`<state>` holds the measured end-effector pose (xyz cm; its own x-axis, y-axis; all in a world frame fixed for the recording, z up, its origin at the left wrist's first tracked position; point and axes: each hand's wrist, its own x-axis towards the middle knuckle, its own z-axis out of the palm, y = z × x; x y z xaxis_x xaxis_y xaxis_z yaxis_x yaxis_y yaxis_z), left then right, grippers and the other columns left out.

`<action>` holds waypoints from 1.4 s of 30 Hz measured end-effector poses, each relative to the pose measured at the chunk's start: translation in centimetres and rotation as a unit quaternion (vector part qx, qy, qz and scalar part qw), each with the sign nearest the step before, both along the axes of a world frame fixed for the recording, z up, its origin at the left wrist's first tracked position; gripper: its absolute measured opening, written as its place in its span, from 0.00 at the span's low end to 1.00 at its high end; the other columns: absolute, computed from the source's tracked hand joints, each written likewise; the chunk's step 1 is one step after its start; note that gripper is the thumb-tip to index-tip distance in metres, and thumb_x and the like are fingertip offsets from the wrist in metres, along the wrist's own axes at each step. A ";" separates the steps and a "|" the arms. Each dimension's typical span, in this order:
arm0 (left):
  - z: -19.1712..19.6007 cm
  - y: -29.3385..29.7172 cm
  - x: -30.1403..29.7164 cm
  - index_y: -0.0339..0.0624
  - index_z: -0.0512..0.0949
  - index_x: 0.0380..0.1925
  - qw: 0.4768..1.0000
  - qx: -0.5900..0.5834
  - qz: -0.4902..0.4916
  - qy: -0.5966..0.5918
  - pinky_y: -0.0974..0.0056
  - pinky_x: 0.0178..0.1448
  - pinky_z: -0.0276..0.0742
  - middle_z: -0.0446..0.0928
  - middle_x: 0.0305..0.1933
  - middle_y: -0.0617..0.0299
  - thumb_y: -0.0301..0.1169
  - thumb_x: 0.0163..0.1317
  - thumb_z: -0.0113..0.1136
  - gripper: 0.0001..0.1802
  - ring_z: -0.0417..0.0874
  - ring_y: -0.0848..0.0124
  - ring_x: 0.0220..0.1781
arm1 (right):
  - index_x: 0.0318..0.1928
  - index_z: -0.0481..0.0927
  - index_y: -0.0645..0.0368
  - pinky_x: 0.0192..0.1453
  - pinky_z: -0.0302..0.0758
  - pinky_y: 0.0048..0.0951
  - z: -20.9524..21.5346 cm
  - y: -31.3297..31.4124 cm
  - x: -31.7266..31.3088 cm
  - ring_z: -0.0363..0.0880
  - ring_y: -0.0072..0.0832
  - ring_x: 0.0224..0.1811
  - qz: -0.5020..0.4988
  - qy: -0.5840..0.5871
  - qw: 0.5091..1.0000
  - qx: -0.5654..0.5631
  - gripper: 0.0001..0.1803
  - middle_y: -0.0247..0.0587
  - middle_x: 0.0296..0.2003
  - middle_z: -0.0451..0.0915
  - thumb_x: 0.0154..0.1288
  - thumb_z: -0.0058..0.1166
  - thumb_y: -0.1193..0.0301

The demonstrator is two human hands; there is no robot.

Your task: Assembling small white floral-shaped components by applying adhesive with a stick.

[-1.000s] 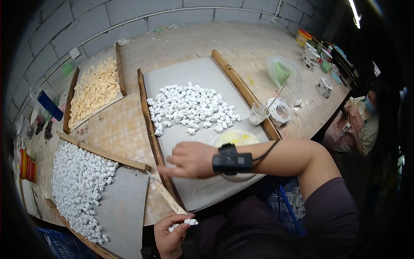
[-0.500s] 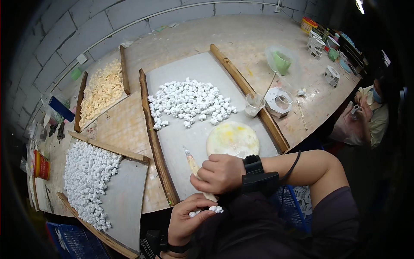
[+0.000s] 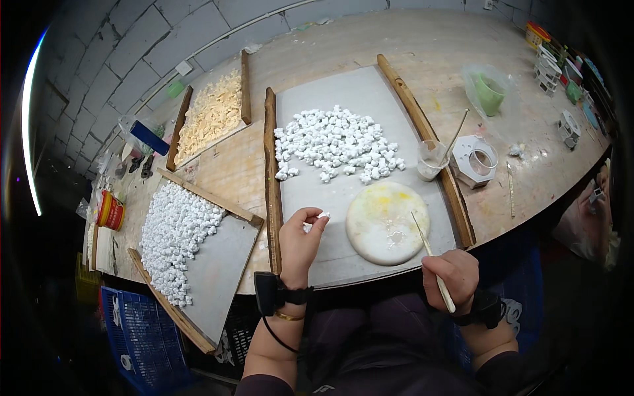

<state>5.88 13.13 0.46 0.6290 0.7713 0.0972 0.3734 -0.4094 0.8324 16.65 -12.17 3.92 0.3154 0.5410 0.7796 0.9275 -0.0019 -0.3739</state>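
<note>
My left hand [image 3: 300,241] is closed in a pinch on a small white lumpy piece [image 3: 323,215] between thumb and forefinger. More white shows at the bent fingers, under the thumb. In my closed right hand [image 3: 456,277] is a slender pale-handled tool [image 3: 428,248] with a thin pointed tip. That tip slants up over the right side of a round whitish disc [image 3: 360,228], which has yellow stains and a wet, shiny patch. Behind the disc, a loose pile of white lumpy pieces [image 3: 337,135] lies on a grey board [image 3: 317,254].
Wooden strips [image 3: 273,178] edge the board. A clear cup [image 3: 430,162] with a stick stands by a white octagonal holder [image 3: 474,162]. Left are another board with white pieces [image 3: 175,231] and a cream heap [image 3: 211,115]. Blue crates [image 3: 142,336] sit below.
My hands have drawn apart. The right, with the tool, has gone right to beside the disc; the left, with the white piece, has risen over the board. The view has shifted too.
</note>
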 end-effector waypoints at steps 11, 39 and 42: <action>-1.7 1.0 3.5 0.40 0.82 0.40 0.995 -0.004 0.053 0.079 0.68 0.33 0.73 0.80 0.29 0.62 0.30 0.54 0.65 0.13 0.79 0.73 0.29 | 0.37 0.77 0.60 0.20 0.68 0.29 -0.9 -2.6 1.3 0.74 0.32 0.17 0.009 0.037 0.999 0.008 0.13 0.38 0.21 0.76 0.48 0.60 0.80; -2.7 -6.8 -4.7 0.32 0.63 0.61 0.617 -0.713 -0.136 -0.306 0.73 0.25 0.62 0.73 0.34 0.59 0.44 0.73 0.40 0.27 0.64 0.76 0.25 | 0.51 0.78 0.63 0.28 0.73 0.22 -3.3 -3.3 -3.2 0.74 0.25 0.27 0.040 0.237 0.971 -0.010 0.22 0.44 0.38 0.76 0.67 0.52 0.57; -2.6 -6.7 -4.7 0.33 0.63 0.60 0.610 -0.721 -0.121 -0.306 0.73 0.21 0.57 0.67 0.25 0.64 0.47 0.73 0.38 0.28 0.60 0.77 0.21 | 0.52 0.77 0.63 0.29 0.73 0.22 -3.9 -3.0 -3.2 0.75 0.25 0.28 0.049 0.235 0.971 -0.006 0.23 0.45 0.39 0.77 0.67 0.51 0.57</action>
